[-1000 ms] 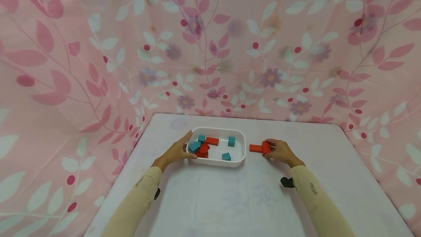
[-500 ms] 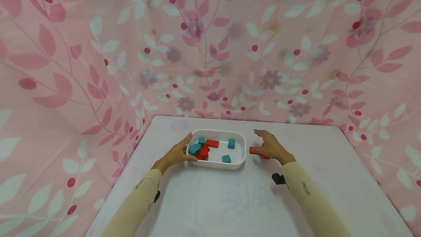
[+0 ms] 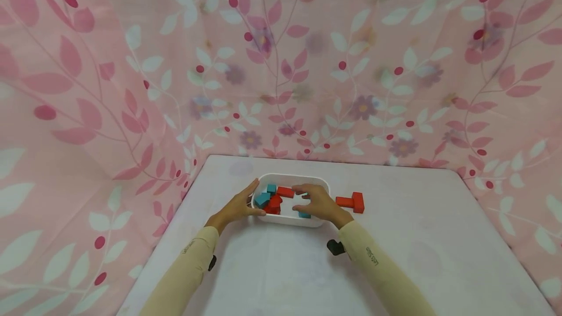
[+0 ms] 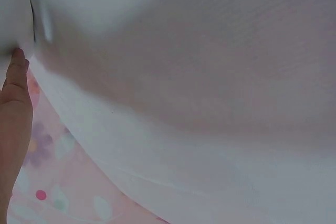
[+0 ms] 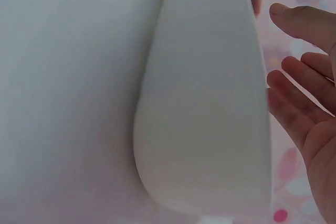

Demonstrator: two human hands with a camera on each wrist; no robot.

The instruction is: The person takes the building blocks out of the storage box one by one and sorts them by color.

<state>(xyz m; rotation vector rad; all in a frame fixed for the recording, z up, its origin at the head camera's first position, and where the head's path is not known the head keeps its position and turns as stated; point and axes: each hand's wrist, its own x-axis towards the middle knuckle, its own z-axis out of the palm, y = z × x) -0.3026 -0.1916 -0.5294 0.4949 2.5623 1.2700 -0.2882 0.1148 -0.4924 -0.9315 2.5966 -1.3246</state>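
Observation:
A white tray with rounded corners holds red and teal blocks. My left hand holds its left end, thumb at the front rim and fingers along the left side. Over the tray's right half is my right hand, fingers spread and a gap between thumb and fingers. Below it shows part of a teal block; another behind the hand is mostly hidden. At the tray's left lie a teal cube, another teal block and several red blocks. One red bar lies near the back wall.
Right of the tray, a red bar and a crosswise red block meet in a T on the white-covered table. Pink floral cloth hangs behind and at both sides.
My right hand has let go of the crosswise red block and moved left over the tray. The T stays on the table. My left hand stays at the tray's left end.

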